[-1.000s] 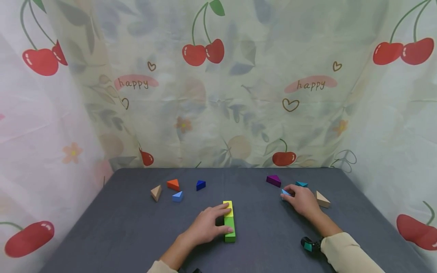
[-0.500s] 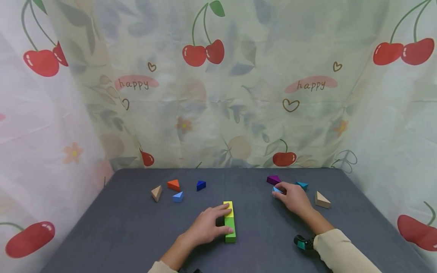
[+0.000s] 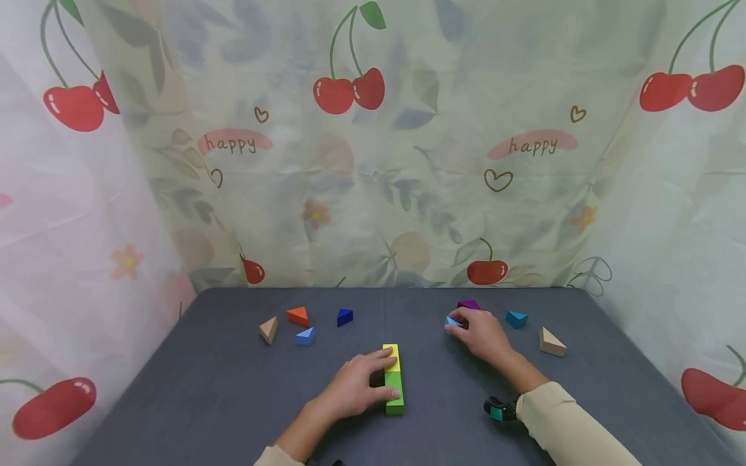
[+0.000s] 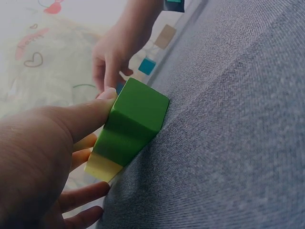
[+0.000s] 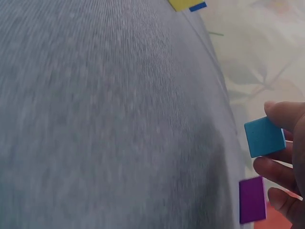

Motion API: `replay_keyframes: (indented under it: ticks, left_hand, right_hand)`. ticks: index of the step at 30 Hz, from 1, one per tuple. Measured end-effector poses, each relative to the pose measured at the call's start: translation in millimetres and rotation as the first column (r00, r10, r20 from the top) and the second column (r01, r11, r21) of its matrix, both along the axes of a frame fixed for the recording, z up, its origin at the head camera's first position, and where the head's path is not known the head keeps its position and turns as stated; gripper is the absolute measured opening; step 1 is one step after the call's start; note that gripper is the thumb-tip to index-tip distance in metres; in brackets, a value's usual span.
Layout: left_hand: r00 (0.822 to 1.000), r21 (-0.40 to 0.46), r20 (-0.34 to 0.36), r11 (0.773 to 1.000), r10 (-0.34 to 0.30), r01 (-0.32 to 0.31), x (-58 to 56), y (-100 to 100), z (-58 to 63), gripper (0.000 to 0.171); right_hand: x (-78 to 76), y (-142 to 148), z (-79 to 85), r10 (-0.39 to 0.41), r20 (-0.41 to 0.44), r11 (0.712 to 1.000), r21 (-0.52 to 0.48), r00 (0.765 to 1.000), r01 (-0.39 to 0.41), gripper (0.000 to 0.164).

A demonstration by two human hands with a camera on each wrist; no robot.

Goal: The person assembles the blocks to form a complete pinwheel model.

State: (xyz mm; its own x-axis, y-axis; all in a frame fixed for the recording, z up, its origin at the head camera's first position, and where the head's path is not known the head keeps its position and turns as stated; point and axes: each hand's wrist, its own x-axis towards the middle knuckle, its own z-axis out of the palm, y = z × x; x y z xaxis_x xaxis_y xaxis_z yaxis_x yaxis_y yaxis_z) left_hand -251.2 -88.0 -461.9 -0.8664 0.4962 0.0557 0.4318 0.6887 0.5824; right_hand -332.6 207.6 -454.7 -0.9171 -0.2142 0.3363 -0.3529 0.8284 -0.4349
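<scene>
My left hand (image 3: 353,385) rests on a row of two blocks: the thumb touches the green block (image 4: 140,106), and fingertips lie on the yellow block (image 4: 103,167) at its far end. These fingers are fairly straight. To the right, my right hand (image 3: 482,333) pinches a light blue triangular block (image 5: 264,137) between thumb and fingers, over the table. Behind that hand sits a purple triangular block (image 5: 252,200), partly hidden in the head view.
At the back left of the dark table (image 3: 204,388) lie a wooden triangle (image 3: 269,330), an orange triangle (image 3: 298,316), a light blue triangle (image 3: 305,336) and a dark blue triangle (image 3: 344,316). Back right are a teal triangle (image 3: 516,318) and another wooden triangle (image 3: 552,342). A printed curtain (image 3: 373,162) encloses the table.
My right hand has moved left with the light blue block, away from the teal and wooden triangles and in front of the purple one. The left hand stays on the green and yellow blocks.
</scene>
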Motion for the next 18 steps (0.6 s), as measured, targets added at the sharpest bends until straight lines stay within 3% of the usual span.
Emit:
replay_keyframes:
  ticks: [8, 18]
  left_hand:
    - [1.0, 0.008, -0.024, 1.0, -0.006, 0.006, 0.2, 0.6, -1.1, 0.061]
    - [1.0, 0.011, 0.008, 1.0, -0.002, 0.002, -1.2, 0.2, -1.5, 0.062]
  right_hand:
    - [-2.7, -23.8, 0.4, 0.061, -0.003, 0.997, -0.041, 0.998, -0.061, 0.022]
    - [-3.0, -57.0, -6.9, 0.091, -0.003, 0.995, -0.04, 0.996, -0.091, 0.02]
